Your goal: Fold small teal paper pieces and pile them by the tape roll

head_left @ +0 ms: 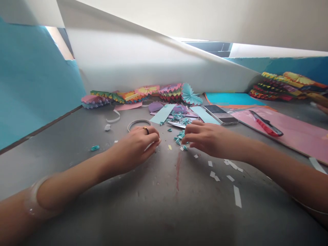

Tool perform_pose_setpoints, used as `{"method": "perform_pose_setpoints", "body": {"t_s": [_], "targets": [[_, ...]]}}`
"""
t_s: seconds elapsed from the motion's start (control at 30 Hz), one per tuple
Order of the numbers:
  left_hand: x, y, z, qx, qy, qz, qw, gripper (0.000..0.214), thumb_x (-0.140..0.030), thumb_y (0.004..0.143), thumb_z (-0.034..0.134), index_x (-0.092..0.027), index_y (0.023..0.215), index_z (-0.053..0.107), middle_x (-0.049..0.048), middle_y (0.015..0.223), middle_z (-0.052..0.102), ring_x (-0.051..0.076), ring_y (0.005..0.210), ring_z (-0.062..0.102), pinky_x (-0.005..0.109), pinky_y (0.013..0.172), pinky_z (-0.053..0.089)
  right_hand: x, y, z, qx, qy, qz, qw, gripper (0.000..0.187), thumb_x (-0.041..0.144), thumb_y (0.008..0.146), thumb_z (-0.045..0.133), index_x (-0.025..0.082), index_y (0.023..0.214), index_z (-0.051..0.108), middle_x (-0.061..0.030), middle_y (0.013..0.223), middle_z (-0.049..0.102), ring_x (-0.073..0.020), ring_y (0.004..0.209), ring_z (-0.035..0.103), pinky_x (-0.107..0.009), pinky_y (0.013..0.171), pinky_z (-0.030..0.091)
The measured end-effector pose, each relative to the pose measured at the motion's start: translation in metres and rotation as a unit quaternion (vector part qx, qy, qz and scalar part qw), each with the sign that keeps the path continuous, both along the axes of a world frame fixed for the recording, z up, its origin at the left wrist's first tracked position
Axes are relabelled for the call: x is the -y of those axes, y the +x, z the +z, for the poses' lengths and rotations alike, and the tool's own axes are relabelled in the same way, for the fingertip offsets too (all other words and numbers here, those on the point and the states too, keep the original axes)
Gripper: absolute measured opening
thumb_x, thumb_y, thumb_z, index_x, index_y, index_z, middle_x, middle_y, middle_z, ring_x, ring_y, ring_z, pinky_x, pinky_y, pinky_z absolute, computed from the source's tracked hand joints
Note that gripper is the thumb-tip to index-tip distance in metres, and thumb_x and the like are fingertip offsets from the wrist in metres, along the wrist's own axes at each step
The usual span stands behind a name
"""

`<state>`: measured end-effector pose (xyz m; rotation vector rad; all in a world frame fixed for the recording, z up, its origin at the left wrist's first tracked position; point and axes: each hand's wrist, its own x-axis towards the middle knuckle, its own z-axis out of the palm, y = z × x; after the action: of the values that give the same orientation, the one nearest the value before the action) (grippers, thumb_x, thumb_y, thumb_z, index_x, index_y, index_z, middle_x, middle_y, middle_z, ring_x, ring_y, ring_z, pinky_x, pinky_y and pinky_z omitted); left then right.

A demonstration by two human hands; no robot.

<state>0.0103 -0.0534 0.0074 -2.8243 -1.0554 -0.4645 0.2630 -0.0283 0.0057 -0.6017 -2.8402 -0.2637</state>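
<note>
A clear bangle circled the left forearm above the grey desk. The left hand curled almost shut at a white paper sliver, its hold unclear. The right hand, half open and holding nothing visible, hovered just beside scattered turquoise paper scraps, with scissors just beyond them.

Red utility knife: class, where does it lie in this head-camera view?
The red utility knife lies on the pink sheet at the right of the head view, beside the smartphone and beyond the right hand.
</note>
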Motion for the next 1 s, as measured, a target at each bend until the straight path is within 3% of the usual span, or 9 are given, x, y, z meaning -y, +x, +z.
{"method": "perform_pose_setpoints", "body": {"t_s": [0.13,0.23,0.33,0.43,0.63,0.87,0.93,1.0], "targets": [[0.000,0.000,0.000,0.025,-0.032,-0.005,0.999,0.024,-0.020,0.090,0.038,-0.012,0.087,0.060,0.0108,0.094,0.060,0.020,0.086,0.057,0.035,0.080,0.044,-0.001,0.000,0.001,0.012,0.009,0.019,1.000,0.009,0.018,0.085,0.052,0.019,0.087,0.060,-0.0041,0.086,0.056,-0.0171,0.082,0.046,-0.028,0.065,0.036],[0.001,0.001,-0.002,0.081,-0.109,0.001,0.991,0.021,-0.024,0.089,0.042,-0.014,0.096,0.060,0.0099,0.102,0.060,0.020,0.092,0.058,0.034,0.083,0.045,-0.002,-0.003,0.000,-0.013,0.023,0.036,0.999,0.010,0.017,0.086,0.050,0.018,0.082,0.060,-0.0044,0.084,0.056,-0.0162,0.080,0.046,-0.028,0.066,0.038],[0.004,0.005,-0.003,0.169,-0.258,0.020,0.951,0.027,-0.030,0.088,0.047,-0.019,0.111,0.055,0.0064,0.109,0.063,0.018,0.098,0.060,0.032,0.086,0.047,0.003,-0.010,-0.002,-0.063,0.061,0.043,0.995,0.017,0.013,0.088,0.044,0.017,0.081,0.060,-0.0051,0.084,0.056,-0.0153,0.079,0.045,-0.028,0.069,0.040],[0.006,0.010,-0.003,0.233,-0.355,0.028,0.905,0.026,-0.032,0.086,0.050,-0.021,0.108,0.059,0.0036,0.109,0.066,0.018,0.100,0.061,0.031,0.089,0.047,0.010,-0.020,-0.004,-0.088,0.092,0.052,0.991,0.024,0.010,0.089,0.039,0.016,0.081,0.060,-0.0061,0.084,0.057,-0.0153,0.078,0.045,-0.027,0.068,0.041],[0.004,0.012,-0.004,0.309,-0.435,0.027,0.845,0.018,-0.028,0.081,0.059,-0.020,0.096,0.063,0.0029,0.098,0.070,0.019,0.094,0.064,0.031,0.084,0.050,0.020,-0.029,-0.007,-0.101,0.157,0.064,0.980,0.025,0.010,0.090,0.038,0.016,0.087,0.062,-0.0059,0.086,0.061,-0.0159,0.076,0.046,-0.029,0.065,0.043],[0.002,0.012,-0.003,0.379,-0.451,0.059,0.806,0.022,-0.030,0.078,0.063,-0.020,0.098,0.063,0.0040,0.099,0.070,0.020,0.094,0.064,0.034,0.085,0.051,0.022,-0.028,-0.005,-0.112,0.227,0.062,0.966,0.026,0.010,0.089,0.040,0.020,0.077,0.060,-0.0035,0.083,0.060,-0.0150,0.073,0.046,-0.030,0.066,0.042],[0.003,0.012,-0.002,0.406,-0.438,0.064,0.799,0.021,-0.027,0.079,0.063,-0.019,0.097,0.063,0.0045,0.099,0.069,0.020,0.095,0.064,0.034,0.086,0.050,0.021,-0.028,-0.006,-0.130,0.213,0.039,0.968,0.023,0.009,0.088,0.041,0.018,0.078,0.059,-0.0046,0.084,0.060,-0.0156,0.076,0.048,-0.030,0.067,0.043],[0.002,0.012,-0.002,0.434,-0.422,0.073,0.792,0.020,-0.026,0.078,0.064,-0.018,0.096,0.062,0.0043,0.099,0.069,0.019,0.095,0.064,0.034,0.087,0.050,0.019,-0.028,-0.008,-0.181,0.144,-0.010,0.973,0.016,0.010,0.087,0.044,0.017,0.084,0.058,-0.0061,0.088,0.058,-0.0159,0.078,0.050,-0.031,0.069,0.045]]}}
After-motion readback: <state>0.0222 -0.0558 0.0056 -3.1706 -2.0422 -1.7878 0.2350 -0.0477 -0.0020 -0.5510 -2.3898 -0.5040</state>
